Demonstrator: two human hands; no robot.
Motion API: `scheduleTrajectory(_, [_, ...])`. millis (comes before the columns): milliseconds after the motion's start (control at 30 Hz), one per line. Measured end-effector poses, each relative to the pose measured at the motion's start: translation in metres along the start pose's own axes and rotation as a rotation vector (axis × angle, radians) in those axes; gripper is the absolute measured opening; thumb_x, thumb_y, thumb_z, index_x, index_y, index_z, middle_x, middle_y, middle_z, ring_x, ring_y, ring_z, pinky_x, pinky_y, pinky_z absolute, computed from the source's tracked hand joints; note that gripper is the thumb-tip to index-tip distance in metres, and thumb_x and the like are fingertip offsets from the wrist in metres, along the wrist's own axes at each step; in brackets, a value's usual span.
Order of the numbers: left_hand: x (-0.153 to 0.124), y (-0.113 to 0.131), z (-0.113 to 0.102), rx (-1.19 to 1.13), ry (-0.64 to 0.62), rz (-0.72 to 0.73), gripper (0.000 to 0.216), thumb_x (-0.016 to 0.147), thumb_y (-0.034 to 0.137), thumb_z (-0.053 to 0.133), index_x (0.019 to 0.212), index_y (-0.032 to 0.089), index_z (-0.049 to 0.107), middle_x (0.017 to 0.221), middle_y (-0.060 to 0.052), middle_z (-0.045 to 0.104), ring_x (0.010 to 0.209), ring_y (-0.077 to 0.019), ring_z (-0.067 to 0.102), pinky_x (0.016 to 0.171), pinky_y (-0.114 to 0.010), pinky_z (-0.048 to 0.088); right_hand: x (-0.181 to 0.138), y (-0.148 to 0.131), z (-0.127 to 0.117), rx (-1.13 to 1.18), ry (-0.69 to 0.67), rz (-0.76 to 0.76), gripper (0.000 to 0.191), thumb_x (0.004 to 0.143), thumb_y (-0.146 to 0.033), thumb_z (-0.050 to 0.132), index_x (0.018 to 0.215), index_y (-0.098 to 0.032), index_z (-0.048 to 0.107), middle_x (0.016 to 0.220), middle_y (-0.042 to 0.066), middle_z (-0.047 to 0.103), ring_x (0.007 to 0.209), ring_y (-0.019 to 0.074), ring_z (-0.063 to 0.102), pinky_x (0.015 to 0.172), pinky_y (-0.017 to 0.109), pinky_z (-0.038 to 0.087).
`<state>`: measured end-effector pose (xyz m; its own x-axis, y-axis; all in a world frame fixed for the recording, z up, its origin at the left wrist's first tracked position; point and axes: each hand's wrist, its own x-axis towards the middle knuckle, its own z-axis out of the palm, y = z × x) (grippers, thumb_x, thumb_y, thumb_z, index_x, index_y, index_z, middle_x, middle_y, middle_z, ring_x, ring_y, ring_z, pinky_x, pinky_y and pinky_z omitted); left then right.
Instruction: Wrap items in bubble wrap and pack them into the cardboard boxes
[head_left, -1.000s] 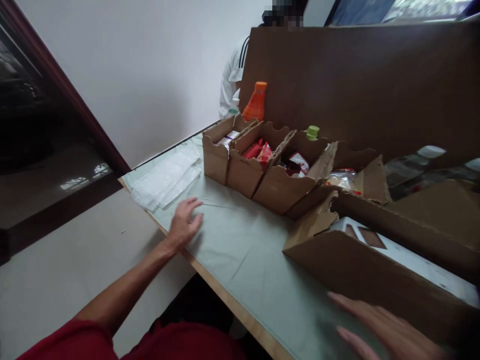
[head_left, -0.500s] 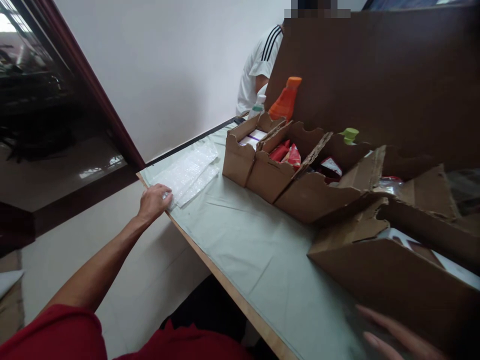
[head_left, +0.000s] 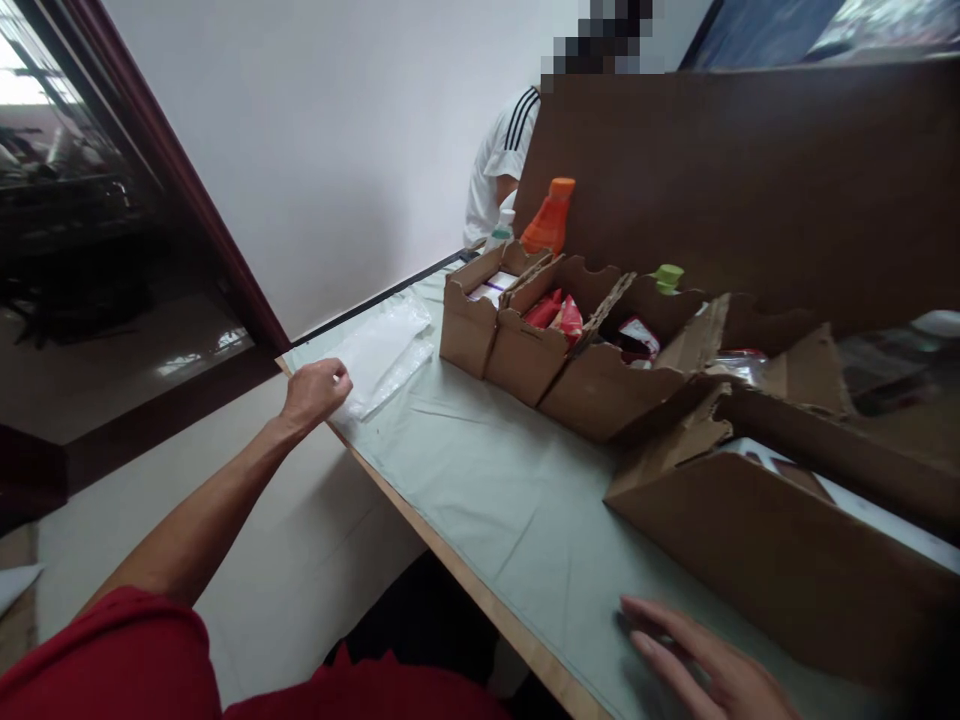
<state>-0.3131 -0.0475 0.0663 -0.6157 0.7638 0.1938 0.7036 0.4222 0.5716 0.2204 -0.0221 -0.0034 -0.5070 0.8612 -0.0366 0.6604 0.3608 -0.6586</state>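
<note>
My left hand [head_left: 315,393] reaches out to the near corner of a stack of clear bubble-wrap bags [head_left: 379,352] at the table's left end, and its fingers are curled onto the top bag's edge. My right hand [head_left: 709,665] lies flat with fingers stretched out on the pale green table cover [head_left: 495,490], just in front of a large brown cardboard box [head_left: 780,545]. It holds nothing.
A row of open cardboard trays [head_left: 555,345] holds red packets and small cartons. Behind them stand an orange bottle [head_left: 549,217], a green-capped bottle [head_left: 667,277] and a tall brown board [head_left: 750,180]. A person in a white shirt [head_left: 499,160] works beyond it.
My left hand moved from the middle of the table leftward to the bubble-wrap stack and closed on its corner. My right hand slid further into view along the table.
</note>
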Motion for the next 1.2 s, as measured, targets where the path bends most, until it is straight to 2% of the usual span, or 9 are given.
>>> scheduleTrajectory(133, [-0.045, 0.064, 0.020, -0.299, -0.224, 0.106, 0.013, 0.079, 0.029, 0.054, 0.076, 0.020, 0.064, 0.063, 0.000, 0.065, 0.065, -0.0196, 0.067, 0.065, -0.030, 0.053, 0.012, -0.063, 0.028, 0.224, -0.029, -0.020, 0.046, 0.091, -0.057, 0.064, 0.125, -0.028, 0.075, 0.125, 0.013, 0.075, 0.109, 0.0315, 0.075, 0.089, 0.044, 0.064])
scheduleTrajectory(300, [-0.140, 0.150, 0.086, -0.626, -0.645, 0.193, 0.018, 0.086, 0.030, 0.052, 0.084, 0.016, 0.063, 0.068, -0.001, 0.068, 0.058, -0.0147, 0.067, 0.055, -0.025, 0.055, 0.015, -0.101, 0.065, 0.538, 0.011, -0.061, 0.098, 0.077, -0.049, 0.082, 0.160, -0.024, 0.037, 0.157, 0.016, 0.050, 0.141, 0.0338, 0.052, 0.111, 0.051, 0.050])
scheduleTrajectory(467, [-0.198, 0.177, 0.094, -0.879, -0.689, 0.436, 0.026, 0.089, 0.032, 0.063, 0.110, 0.018, 0.068, 0.116, -0.011, 0.070, 0.104, -0.0221, 0.070, 0.082, -0.032, 0.061, -0.008, -0.070, 0.057, 0.724, 0.363, 0.214, 0.056, 0.087, -0.051, 0.072, 0.134, -0.021, 0.066, 0.119, 0.011, 0.075, 0.105, 0.0281, 0.072, 0.093, 0.043, 0.058])
scheduleTrajectory(633, [-0.167, 0.188, 0.077, -0.639, -0.496, 0.932, 0.052, 0.081, 0.010, 0.056, 0.132, 0.022, 0.060, 0.144, -0.014, 0.057, 0.138, -0.0296, 0.052, 0.115, -0.052, 0.043, -0.043, -0.052, 0.006, 0.530, 0.343, 0.140, 0.030, 0.090, -0.044, 0.068, 0.107, -0.023, 0.079, 0.100, 0.005, 0.078, 0.085, 0.0205, 0.070, 0.074, 0.030, 0.057])
scheduleTrajectory(733, [-0.148, 0.221, 0.078, -0.452, -0.711, 1.327, 0.081, 0.070, 0.012, 0.058, 0.150, 0.021, 0.044, 0.163, -0.014, 0.041, 0.155, -0.0354, 0.028, 0.125, -0.060, 0.023, -0.059, -0.066, -0.029, 0.357, 0.127, -0.038, 0.026, 0.096, -0.035, 0.060, 0.108, -0.023, 0.080, 0.094, 0.004, 0.078, 0.083, 0.0187, 0.071, 0.074, 0.029, 0.057])
scheduleTrajectory(800, [-0.143, 0.241, 0.086, -0.292, -0.964, 1.492, 0.081, 0.071, 0.021, 0.064, 0.150, 0.021, 0.045, 0.153, -0.013, 0.053, 0.149, -0.0368, 0.039, 0.125, -0.061, 0.020, -0.070, -0.077, -0.050, 0.217, 0.079, -0.138, 0.027, 0.096, -0.026, 0.057, 0.112, -0.024, 0.079, 0.098, 0.004, 0.079, 0.089, 0.0191, 0.073, 0.079, 0.029, 0.058])
scheduleTrajectory(867, [-0.137, 0.251, 0.098, -0.067, -1.195, 1.505, 0.059, 0.073, 0.028, 0.069, 0.131, 0.021, 0.063, 0.118, -0.009, 0.075, 0.120, -0.0329, 0.064, 0.119, -0.058, 0.032, -0.082, -0.080, -0.067, 0.091, 0.114, -0.196, 0.032, 0.095, -0.019, 0.054, 0.116, -0.024, 0.078, 0.100, 0.004, 0.080, 0.091, 0.0185, 0.074, 0.082, 0.029, 0.059])
scheduleTrajectory(967, [-0.119, 0.243, 0.118, 0.179, -1.287, 1.352, 0.007, 0.077, 0.025, 0.064, 0.078, 0.020, 0.069, 0.070, -0.001, 0.070, 0.074, -0.0203, 0.066, 0.090, -0.038, 0.050, -0.104, -0.068, -0.087, -0.045, 0.244, -0.178, 0.039, 0.093, -0.012, 0.050, 0.119, -0.024, 0.076, 0.105, 0.003, 0.080, 0.093, 0.0173, 0.076, 0.083, 0.028, 0.060])
scheduleTrajectory(1200, [-0.070, 0.219, 0.069, -0.108, -0.955, 1.114, 0.022, 0.088, 0.041, 0.062, 0.087, 0.018, 0.064, 0.110, -0.006, 0.073, 0.097, -0.0190, 0.067, 0.084, -0.030, 0.052, -0.133, -0.057, -0.114, -0.171, 0.675, -0.144, 0.031, 0.096, -0.020, 0.064, 0.121, -0.034, 0.075, 0.111, -0.001, 0.079, 0.099, 0.0195, 0.075, 0.091, 0.035, 0.061])
